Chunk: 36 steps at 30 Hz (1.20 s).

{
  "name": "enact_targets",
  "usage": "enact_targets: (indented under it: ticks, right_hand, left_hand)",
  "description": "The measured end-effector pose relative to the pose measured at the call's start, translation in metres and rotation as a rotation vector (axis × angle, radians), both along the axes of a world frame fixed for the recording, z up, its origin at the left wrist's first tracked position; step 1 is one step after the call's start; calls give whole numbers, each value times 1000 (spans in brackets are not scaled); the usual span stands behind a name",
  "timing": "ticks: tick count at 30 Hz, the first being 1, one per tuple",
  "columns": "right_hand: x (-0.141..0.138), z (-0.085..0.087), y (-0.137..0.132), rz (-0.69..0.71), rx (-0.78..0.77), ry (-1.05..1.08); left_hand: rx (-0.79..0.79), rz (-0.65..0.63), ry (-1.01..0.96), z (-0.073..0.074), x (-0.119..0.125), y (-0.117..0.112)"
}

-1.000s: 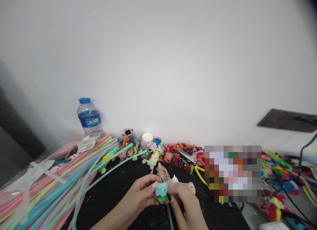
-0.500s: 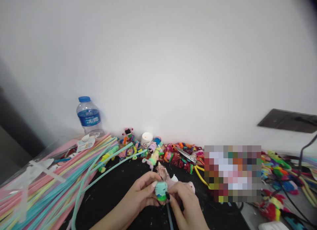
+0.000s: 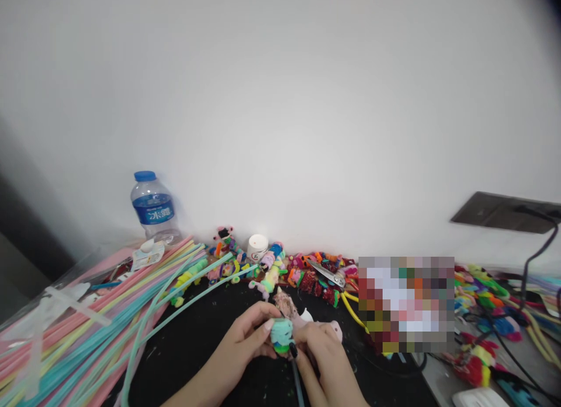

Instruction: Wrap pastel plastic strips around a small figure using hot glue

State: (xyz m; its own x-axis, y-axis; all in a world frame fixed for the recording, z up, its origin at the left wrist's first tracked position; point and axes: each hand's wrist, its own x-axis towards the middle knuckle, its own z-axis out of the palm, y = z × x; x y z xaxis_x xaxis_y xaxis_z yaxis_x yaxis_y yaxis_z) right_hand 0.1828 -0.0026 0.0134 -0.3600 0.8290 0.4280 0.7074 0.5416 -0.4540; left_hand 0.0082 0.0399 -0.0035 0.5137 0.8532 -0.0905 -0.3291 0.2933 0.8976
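- Left hand [image 3: 248, 340]: fingers and thumb closed around a small wrapped piece [image 3: 281, 332], pale mint above with a bright green band below.
- Right hand [image 3: 328, 360]: fingertips drawn narrowly together, touching the right side of the piece; whether they pinch it or only a strand [image 3: 297, 383] just below cannot be told at this scale.
- Location of the piece: between the two hands, over a black mat [image 3: 239, 378].
- Just beyond the hands: a pinkish object [image 3: 287, 305], partly hidden by the right hand.
- Left: a bundle of pastel fuzzy stems [image 3: 65, 342]; behind it, an upright bottle [image 3: 154, 210].
- Along the wall: a white paper cup [image 3: 258, 245] among colourful fuzzy figures [image 3: 272, 272].
- Right of these figures: scissors [image 3: 328, 273] with yellow handles.
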Motion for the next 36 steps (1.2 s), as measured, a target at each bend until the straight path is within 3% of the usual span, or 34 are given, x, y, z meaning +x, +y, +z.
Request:
enact_targets:
  ticks: [5, 13, 28, 36]
  right_hand:
    - [0, -2, 0, 5, 25, -35]
    - [0, -5, 1, 21, 50, -5]
    - [-1, -9, 1, 1, 53, 7]
    - [0, -11, 0, -15, 43, 27]
  left_hand:
    - [64, 12, 40, 3, -1, -2]
    - [110, 0, 42, -4, -2, 3]
    - [162, -16, 96, 1, -4, 1]
    - [157, -96, 15, -5, -1, -5]
